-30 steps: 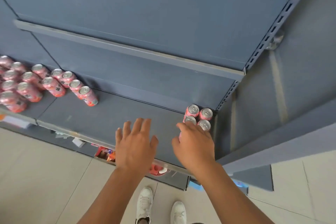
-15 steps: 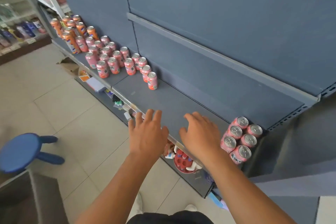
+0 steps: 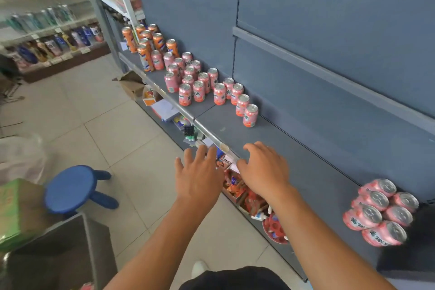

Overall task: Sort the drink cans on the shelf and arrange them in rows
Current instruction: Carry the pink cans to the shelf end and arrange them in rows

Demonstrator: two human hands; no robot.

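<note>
A grey shelf (image 3: 289, 148) runs from the far left to the near right. Several pink cans (image 3: 200, 82) stand loosely grouped at its far end, trailing off to a last pink can (image 3: 250, 115). Behind them stand several orange cans (image 3: 148, 42). At the near right a tight block of pink cans (image 3: 381, 212) stands in rows. My left hand (image 3: 200, 174) hovers with fingers spread in front of the shelf's front edge, holding nothing. My right hand (image 3: 264, 168) hovers over that edge, fingers relaxed and empty. Both hands are well short of the far cans.
A blue stool (image 3: 73, 188) stands on the tiled floor to my left. A lower shelf (image 3: 235, 188) under the front edge holds small packaged goods and a red item. An open cardboard box (image 3: 131, 82) lies near the shelf's far end. Stocked shelves (image 3: 47, 30) fill the far left.
The view has swung left, away from the block of pink cans and toward the far group. My right hand has left the block; both hands now hover empty near the shelf's front edge.
</note>
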